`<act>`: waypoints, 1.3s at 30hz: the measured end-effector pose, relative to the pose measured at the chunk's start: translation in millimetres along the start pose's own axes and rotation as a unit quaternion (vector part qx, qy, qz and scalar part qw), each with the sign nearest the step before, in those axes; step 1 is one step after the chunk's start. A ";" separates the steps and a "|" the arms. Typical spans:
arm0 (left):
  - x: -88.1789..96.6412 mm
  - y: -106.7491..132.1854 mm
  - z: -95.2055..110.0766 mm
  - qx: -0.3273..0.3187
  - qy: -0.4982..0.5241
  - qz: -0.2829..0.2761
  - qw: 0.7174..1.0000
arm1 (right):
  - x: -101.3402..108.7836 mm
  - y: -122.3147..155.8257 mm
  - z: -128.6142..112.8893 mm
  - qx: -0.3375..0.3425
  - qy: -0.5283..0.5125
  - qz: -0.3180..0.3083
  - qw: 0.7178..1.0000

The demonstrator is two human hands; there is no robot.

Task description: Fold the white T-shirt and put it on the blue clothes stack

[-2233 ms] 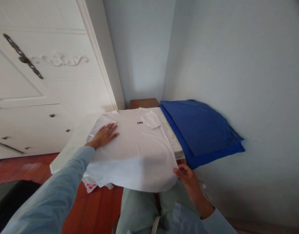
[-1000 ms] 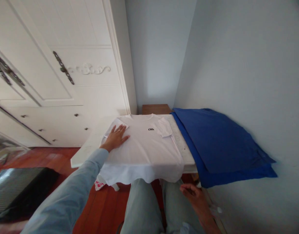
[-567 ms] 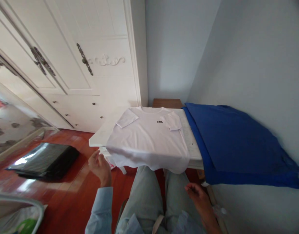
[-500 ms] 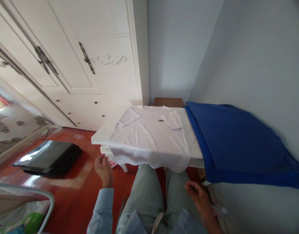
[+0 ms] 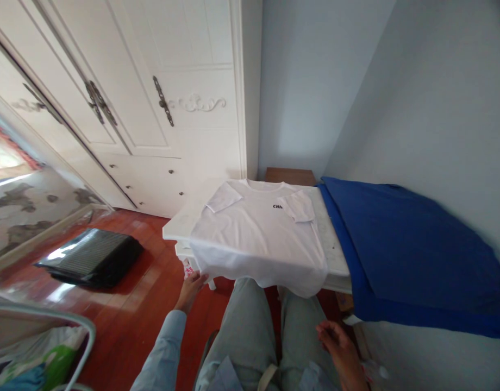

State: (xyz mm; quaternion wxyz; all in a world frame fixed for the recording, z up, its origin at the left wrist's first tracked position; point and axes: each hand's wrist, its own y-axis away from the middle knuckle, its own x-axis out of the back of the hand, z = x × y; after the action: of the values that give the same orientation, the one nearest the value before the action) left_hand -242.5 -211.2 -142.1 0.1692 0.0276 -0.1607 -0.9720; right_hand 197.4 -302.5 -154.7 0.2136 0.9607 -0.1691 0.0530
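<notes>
A white T-shirt (image 5: 258, 233) with short sleeves and dark lettering on the chest lies spread on a white table (image 5: 335, 255). Its neckline faces the far side, and its hem hangs over the near edge. Part of the lettering is covered by the sleeve on the right, which is folded inward. At the hem's lower left corner, my left hand (image 5: 189, 290) has its fingertips closed on the fabric. My right hand (image 5: 337, 345) hovers by my right thigh, apart from the shirt, its fingers curled together and nothing seen in them.
Blue cloth (image 5: 421, 250) lies right of the table, against the wall. A white wardrobe (image 5: 201, 146) stands behind to the left. On the red floor rest a black plastic-wrapped package (image 5: 95, 255) and, nearer, a pale-framed holder (image 5: 85, 326) with bags. My legs (image 5: 250, 326) are below the table edge.
My left hand has moved up and to the right, from beside the table to the shirt's lower left corner. The right hand stays near my thigh. The view has shifted slightly left.
</notes>
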 end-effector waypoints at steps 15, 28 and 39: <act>24.8 79.1 8.4 0.085 0.161 -0.040 0.983 | -38.8 -51.7 25.1 0.066 0.003 0.051 0.996; 14.1 83.3 19.6 0.042 0.178 -0.010 0.983 | -49.8 -45.8 -29.5 0.085 -0.086 -0.058 0.991; 15.8 78.9 7.2 0.013 0.220 -0.022 0.975 | -39.4 -41.0 -25.8 0.058 -0.042 -0.070 0.995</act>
State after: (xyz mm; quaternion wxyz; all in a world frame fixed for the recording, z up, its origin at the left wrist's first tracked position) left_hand -232.9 -284.7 -110.0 0.1786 0.2465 -0.1313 -0.9434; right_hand 174.0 -244.7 -154.4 0.1537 0.9823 -0.1067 0.0076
